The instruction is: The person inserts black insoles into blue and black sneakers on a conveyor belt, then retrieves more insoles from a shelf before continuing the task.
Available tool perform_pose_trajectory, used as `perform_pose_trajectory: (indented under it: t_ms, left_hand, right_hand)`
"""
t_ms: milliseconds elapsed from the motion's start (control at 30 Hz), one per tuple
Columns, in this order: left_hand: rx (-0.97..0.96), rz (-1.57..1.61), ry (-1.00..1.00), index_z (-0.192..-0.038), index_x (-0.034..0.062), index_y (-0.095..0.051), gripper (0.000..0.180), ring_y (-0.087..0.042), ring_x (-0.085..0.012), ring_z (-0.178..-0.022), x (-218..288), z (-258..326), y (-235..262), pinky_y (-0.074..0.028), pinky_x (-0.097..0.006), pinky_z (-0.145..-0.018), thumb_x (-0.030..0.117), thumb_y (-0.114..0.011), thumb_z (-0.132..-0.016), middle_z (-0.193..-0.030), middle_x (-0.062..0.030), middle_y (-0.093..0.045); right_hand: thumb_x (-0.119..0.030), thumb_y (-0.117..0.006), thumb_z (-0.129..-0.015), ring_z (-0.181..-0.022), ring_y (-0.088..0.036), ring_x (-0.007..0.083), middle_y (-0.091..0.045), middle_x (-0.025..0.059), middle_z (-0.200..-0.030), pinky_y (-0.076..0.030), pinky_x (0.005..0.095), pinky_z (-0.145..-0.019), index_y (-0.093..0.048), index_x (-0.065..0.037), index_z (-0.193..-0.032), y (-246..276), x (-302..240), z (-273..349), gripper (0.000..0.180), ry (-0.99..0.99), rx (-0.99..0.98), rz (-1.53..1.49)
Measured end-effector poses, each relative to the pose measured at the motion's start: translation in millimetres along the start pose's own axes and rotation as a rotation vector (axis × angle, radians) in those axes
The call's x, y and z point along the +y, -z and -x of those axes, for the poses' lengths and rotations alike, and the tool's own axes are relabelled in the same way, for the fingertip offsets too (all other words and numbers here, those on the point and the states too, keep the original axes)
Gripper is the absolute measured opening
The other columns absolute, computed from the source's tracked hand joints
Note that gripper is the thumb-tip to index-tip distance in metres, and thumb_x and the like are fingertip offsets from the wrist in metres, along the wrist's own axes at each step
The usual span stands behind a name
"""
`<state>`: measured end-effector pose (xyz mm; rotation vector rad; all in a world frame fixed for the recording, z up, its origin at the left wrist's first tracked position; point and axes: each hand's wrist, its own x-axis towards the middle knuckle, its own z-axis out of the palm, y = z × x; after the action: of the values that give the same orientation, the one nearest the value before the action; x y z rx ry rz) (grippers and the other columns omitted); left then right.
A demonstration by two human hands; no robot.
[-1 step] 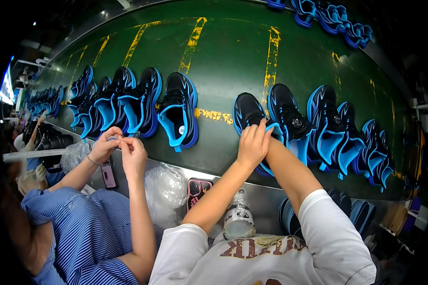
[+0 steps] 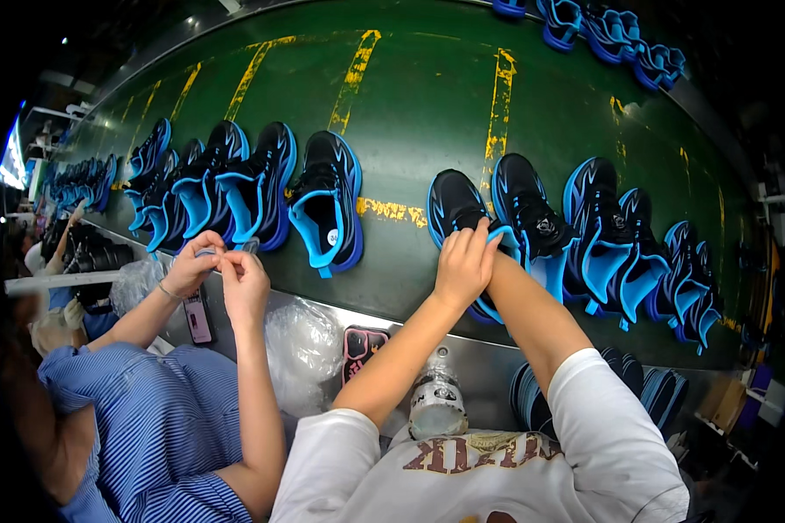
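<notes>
A black and blue sneaker [image 2: 456,202] lies toe-away on the green work surface in front of me. My left hand [image 2: 467,261] is closed on its opening, fingers bent over the collar and tongue area. My right hand is mostly hidden behind the left one; its forearm runs in from the right, and the fingers cannot be made out. Touching distance to the right lies another sneaker [image 2: 522,193], its light-blue lining showing. A further sneaker [image 2: 326,205] stands apart on the left, its opening toward me.
Several more sneakers [image 2: 597,231] line the green table [image 2: 419,105] on both sides. A co-worker's hands [image 2: 222,270] pinch something small at left. Along the near metal edge are clear plastic bags [image 2: 301,349], a phone [image 2: 362,349], a clear bottle [image 2: 438,405] and dark blue-striped items [image 2: 532,397].
</notes>
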<state>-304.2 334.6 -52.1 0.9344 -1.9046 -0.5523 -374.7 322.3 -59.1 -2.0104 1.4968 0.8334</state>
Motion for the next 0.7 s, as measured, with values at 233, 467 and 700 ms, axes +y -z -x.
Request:
perform_pose_trajectory:
  t_ms: [233,467,700]
  left_hand:
    - [0.03,0.114,0.16,-0.104,-0.0043,-0.05,0.029,-0.053,-0.0377,-0.074,-17.2,4.1,1.4,-0.043,-0.039,-0.064,0.016,-0.053,-0.083,-0.086,-0.0208,-0.057]
    - [-0.356,0.256,0.349,-0.114,0.003,-0.045,0.04,-0.058,-0.0267,-0.08,-5.6,-22.9,24.0,-0.045,-0.032,-0.07,0.019,-0.059,-0.08,-0.088,-0.0174,-0.058]
    - [-0.243,0.092,0.027,-0.107,-0.0029,-0.048,0.04,-0.054,-0.0356,-0.078,7.6,0.3,30.5,-0.044,-0.038,-0.066,0.015,-0.064,-0.075,-0.086,-0.0201,-0.057]
  right_hand:
    - [-0.015,-0.046,-0.077,-0.109,-0.048,0.0275,-0.053,0.0184,-0.113,-0.032,0.0365,-0.094,-0.058,-0.001,-0.102,20.1,3.1,52.0,0.03,0.211,-0.105,0.05]
    - [-0.043,-0.026,-0.079,-0.108,-0.049,0.0259,-0.055,0.0288,-0.102,-0.003,0.0355,-0.107,-0.051,0.016,-0.105,-9.0,-0.8,98.8,0.068,0.129,-0.042,-0.254]
    - [-0.016,-0.062,-0.069,-0.091,-0.05,0.0252,-0.054,0.0105,-0.085,-0.032,0.0425,-0.096,-0.057,-0.001,-0.077,-75.3,-6.6,154.0,0.018,0.177,0.958,-0.394]
